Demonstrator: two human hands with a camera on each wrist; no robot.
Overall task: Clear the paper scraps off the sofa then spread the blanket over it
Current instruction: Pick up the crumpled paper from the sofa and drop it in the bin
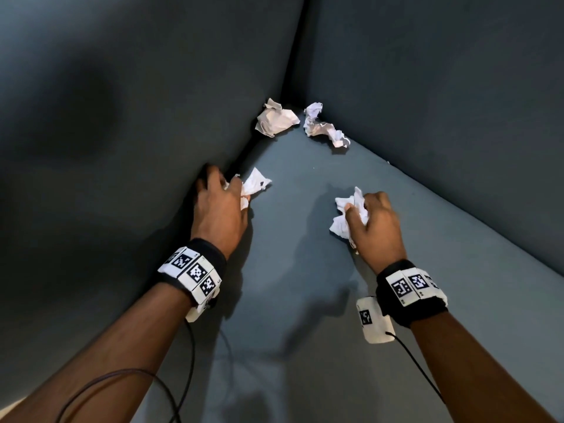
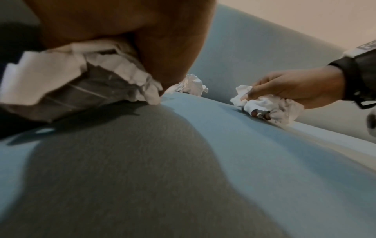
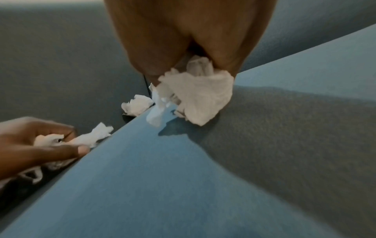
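Sofa (image 1: 305, 300): blue-grey seat was seen, cut off at the frame edges; the left backrest was largely lost in shadow.
Blanket: was not seen in any view.
Left hand (image 1: 221, 206): was closed around a crumpled paper scrap (image 1: 254, 183) at the seat's left crease; fingertips were hidden by paper and shadow.
Right hand (image 1: 377, 222): was curled around a second crumpled scrap (image 1: 348, 215), low over the seat; contact with the seat could not be judged.
Loose scraps: two were lying in the far corner, left one (image 1: 276, 120), right one (image 1: 323, 126), just beside each other.
Wrist views: were blurred.
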